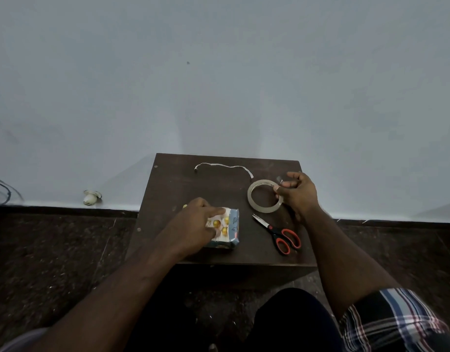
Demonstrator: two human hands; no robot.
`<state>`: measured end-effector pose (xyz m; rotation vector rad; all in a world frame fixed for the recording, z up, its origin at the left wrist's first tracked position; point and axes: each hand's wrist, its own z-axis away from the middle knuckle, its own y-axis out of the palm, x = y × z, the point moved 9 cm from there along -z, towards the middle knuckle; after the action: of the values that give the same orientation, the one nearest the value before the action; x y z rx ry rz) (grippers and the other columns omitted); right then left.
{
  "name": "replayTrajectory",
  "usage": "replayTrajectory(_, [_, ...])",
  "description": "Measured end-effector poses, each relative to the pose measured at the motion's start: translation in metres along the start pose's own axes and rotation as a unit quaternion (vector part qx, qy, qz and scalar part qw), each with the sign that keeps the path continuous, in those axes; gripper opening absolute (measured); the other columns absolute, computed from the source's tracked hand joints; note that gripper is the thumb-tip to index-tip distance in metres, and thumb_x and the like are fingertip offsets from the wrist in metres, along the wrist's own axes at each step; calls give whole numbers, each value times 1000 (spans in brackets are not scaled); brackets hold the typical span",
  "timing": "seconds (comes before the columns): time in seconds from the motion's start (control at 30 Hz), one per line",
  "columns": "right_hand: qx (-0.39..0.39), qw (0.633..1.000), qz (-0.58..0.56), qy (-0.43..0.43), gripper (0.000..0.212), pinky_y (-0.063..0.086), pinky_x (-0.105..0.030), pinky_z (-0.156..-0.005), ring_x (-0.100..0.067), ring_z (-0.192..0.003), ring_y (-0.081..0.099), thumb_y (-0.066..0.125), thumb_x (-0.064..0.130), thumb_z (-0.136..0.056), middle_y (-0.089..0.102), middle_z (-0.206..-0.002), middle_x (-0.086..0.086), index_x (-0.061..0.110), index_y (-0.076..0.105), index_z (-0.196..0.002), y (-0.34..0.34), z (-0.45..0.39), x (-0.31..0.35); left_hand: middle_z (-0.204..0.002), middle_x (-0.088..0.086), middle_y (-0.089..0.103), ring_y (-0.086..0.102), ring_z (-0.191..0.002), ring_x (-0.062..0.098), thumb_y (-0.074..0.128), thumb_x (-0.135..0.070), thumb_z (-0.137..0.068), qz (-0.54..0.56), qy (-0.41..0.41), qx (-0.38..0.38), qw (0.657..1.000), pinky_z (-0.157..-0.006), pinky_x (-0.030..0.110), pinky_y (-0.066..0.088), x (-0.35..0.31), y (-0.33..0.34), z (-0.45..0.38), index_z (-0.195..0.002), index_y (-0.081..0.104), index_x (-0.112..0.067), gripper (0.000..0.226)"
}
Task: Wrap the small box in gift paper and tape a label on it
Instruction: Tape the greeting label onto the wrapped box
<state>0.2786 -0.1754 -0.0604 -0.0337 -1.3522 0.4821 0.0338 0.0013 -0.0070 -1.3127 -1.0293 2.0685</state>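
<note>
A small box (226, 231) wrapped in pale paper with gold balls and blue leafy sides sits on the dark wooden table (193, 181), near its front edge. My left hand (196, 222) lies on top of the box, index finger stretched across it and pressing down. A roll of clear tape (254, 199) lies flat to the right. My right hand (297, 193) is at the roll's right rim, thumb and fingers curled and pinching the tape there. Red-handled scissors (282, 236) lie shut between the box and my right forearm.
A thin white paper strip (226, 166) curls along the table's back part. The table stands against a grey wall. A small white object (90, 198) lies on the floor by the skirting at left. Dark stone floor surrounds the table; my knees are below its front edge.
</note>
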Motion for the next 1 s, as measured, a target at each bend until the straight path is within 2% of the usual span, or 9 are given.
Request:
replayTrajectory(0.1, [21,997,77,-13,62,58,-47,-88,-24,-87,73,89,14,-72,72,-92,-5,19,56,-124,1,-6,7,-132,-6,46,44,-107,4,71,-28,-91,3,3,3,1000,-92,20,40,1,0,-1,-143,52,-33,56])
replayTrajectory(0.2, [39,989,143,-20,62,57,-40,-83,-19,-88,69,86,21,-76,71,-95,-3,18,54,-128,2,-6,17,-134,-6,47,43,-106,2,72,-28,-90,9,2,0,1000,-91,20,40,0,-1,-2,-142,53,-33,56])
replayTrajectory(0.33, [-5,977,208,-40,44,54,-40,-89,-18,-97,65,76,26,-85,70,-95,2,18,56,-123,-9,3,34,-135,-5,47,45,-107,4,74,-29,-89,17,-3,3,1000,-92,21,41,1,-1,-3,-141,54,-33,56])
replayTrajectory(0.43, [-50,982,163,-79,27,55,-40,-87,-18,-89,66,71,17,-85,69,-83,6,18,61,-110,-17,19,54,-135,-5,48,50,-116,8,75,-28,-89,24,-7,5,1000,-93,23,43,2,-1,-3,-140,55,-34,56])
replayTrajectory(0.5, [22,996,61,-61,25,57,-38,-71,-19,-73,67,70,7,-84,71,-72,6,14,61,-106,3,38,62,-133,-5,49,51,-116,9,76,-27,-88,30,-5,4,1000,-92,22,43,2,-1,-4,-139,56,-34,55])
replayTrajectory(0.57, [150,988,-29,-26,27,52,-31,-57,-19,-64,64,73,-1,-83,73,-74,-3,9,60,-104,40,69,66,-129,-6,50,51,-110,7,77,-27,-87,36,-1,-2,999,-88,21,43,2,-1,-5,-136,57,-33,54])
replayTrajectory(0.67, [250,968,-11,-10,28,55,-34,-61,-25,-72,67,75,-2,-82,72,-92,-21,6,59,-104,80,107,64,-118,-10,50,51,-101,5,79,-25,-84,42,6,-23,999,-83,21,41,3,-4,-4,-133,58,-32,54])
replayTrajectory(0.8, [252,967,43,2,25,57,-39,-67,-29,-75,68,75,-3,-82,70,-97,-30,7,60,-99,95,115,53,-111,-14,52,50,-99,3,82,-27,-78,51,12,-48,997,-81,22,37,7,-5,-6,-131,57,-29,59])
replayTrajectory(1.0, [218,970,104,-9,22,61,-38,-64,-23,-67,71,75,-2,-80,71,-80,-16,10,61,-93,93,113,54,-111,-15,53,50,-100,3,83,-27,-78,69,7,-48,996,-77,19,36,10,-4,-7,-136,51,-33,66])
